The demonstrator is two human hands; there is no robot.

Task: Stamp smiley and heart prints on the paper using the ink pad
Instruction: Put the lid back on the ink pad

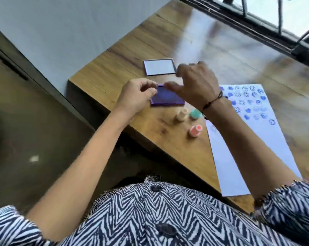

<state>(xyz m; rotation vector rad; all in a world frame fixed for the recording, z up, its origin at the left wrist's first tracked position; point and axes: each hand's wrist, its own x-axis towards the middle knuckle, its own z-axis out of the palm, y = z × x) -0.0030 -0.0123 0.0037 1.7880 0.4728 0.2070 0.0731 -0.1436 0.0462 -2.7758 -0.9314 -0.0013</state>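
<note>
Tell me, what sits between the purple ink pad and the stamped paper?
In the head view, two small stamps stand between the ink pad and the paper: a cream stamp and a teal stamp. The right forearm crosses above that stretch too.

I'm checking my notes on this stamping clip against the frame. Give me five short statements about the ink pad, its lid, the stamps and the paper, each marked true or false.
1. The ink pad is uncovered, its lid lying apart, farther along the table. True.
2. The right hand holds a stamp. False: it hangs over the ink pad, holding nothing visible.
3. Three stamps stand on the table: cream stamp, green stamp, pink stamp. True.
4. The paper is blank. False: blue smiley and heart prints cover its far part.
5. The left hand rests on the paper. False: it is at the ink pad's left edge.
</note>
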